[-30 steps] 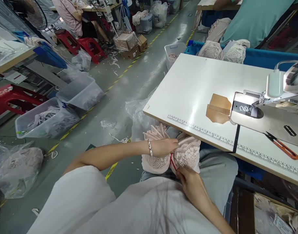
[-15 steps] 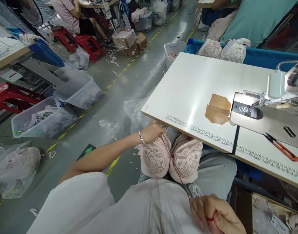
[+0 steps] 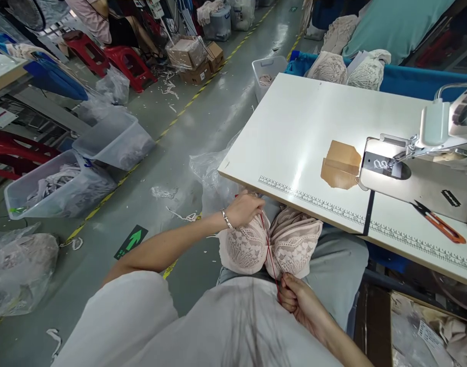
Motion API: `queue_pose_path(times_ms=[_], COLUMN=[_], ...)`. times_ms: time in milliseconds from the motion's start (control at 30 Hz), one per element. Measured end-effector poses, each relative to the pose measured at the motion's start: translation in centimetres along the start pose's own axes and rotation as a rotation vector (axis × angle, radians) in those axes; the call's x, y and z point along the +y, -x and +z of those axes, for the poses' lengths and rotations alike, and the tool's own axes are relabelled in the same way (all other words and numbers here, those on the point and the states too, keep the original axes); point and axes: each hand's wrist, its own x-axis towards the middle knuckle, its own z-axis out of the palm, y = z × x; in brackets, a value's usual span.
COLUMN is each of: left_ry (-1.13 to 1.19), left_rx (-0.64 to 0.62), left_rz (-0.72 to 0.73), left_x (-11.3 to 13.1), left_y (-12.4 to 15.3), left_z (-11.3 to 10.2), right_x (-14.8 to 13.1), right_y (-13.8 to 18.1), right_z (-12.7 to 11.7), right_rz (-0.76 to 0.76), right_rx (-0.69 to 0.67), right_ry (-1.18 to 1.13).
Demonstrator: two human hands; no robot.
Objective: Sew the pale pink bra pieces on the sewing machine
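Note:
On my lap, under the table's front edge, lies a bundle of pale pink lace bras (image 3: 292, 244), cups facing up. A thin red string (image 3: 269, 250) crosses the narrow middle between the cups. My left hand (image 3: 245, 209), with a bracelet at the wrist, is closed at the upper end of the string, over the left cup's top. Lower down, my right hand (image 3: 292, 295) is closed on the string's near end, just below the right cup, close to my white shirt. The string runs fairly straight between both hands.
Above my lap is a white sewing table (image 3: 290, 127) with a sewing machine (image 3: 434, 127), orange thread snips (image 3: 442, 224), a blade (image 3: 450, 198) and brown card (image 3: 340, 164). An open carton (image 3: 420, 300) stands at lower right. Plastic bins (image 3: 61, 188) stand on the floor at left.
My right hand has moved up and left, from the lower right to just below the bras, still with the string. My left hand stays near the top. The view has shifted slightly.

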Motion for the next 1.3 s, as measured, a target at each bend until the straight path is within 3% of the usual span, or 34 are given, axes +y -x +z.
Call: queue_pose_path(times_ms=[167, 300, 367, 433, 533, 667, 800, 900, 1100, 1300], left_ry=[-0.019, 0.081, 0.016, -0.083, -0.097, 0.194, 0.365, 0.356, 0.255, 0.198], left_rx=[0.031, -0.066, -0.089, -0.049, 0.011, -0.173, -0.42, -0.53, -0.555, -0.579], left_rz=[0.152, 0.378, 0.466, 0.44, 0.276, 0.104, 0.196, 0.276, 0.314, 0.327], left_x=[1.7, 2.3, 2.6, 3.2, 4.3, 4.8, 3.6, 2.9, 2.9, 3.5], left_y=[1.2, 1.3, 1.2, 1.1, 0.9, 0.1, -1.0, -1.6, -2.1, -2.2], left_z=[-1.0, -2.1, -2.2, -1.7, -0.2, 1.0, 1.0, 1.3, 2.4, 2.1], right_x=[-0.2, -0.9, -1.3, -1.5, -1.7, -1.7, -1.6, -1.3, -0.5, -0.7], right_y=[-0.2, -0.2, -0.3, -0.4, -0.8, -1.9, -2.8, -3.5, -4.7, -4.9], right_z=[0.0, -0.4, -0.5, -0.5, -0.2, 0.3, 1.0, 1.5, 0.7, 0.3], right_rz=[0.123, 0.185, 0.181, 0.15, 0.086, -0.096, -0.369, -0.495, -0.591, -0.644], right_rx=[0.021, -0.026, -0.058, -0.08, -0.087, 0.002, 0.149, 0.184, 0.14, 0.162], right_ry=[0.104, 0.178, 0.214, 0.24, 0.249, 0.178, 0.016, -0.039, 0.203, 0.204])
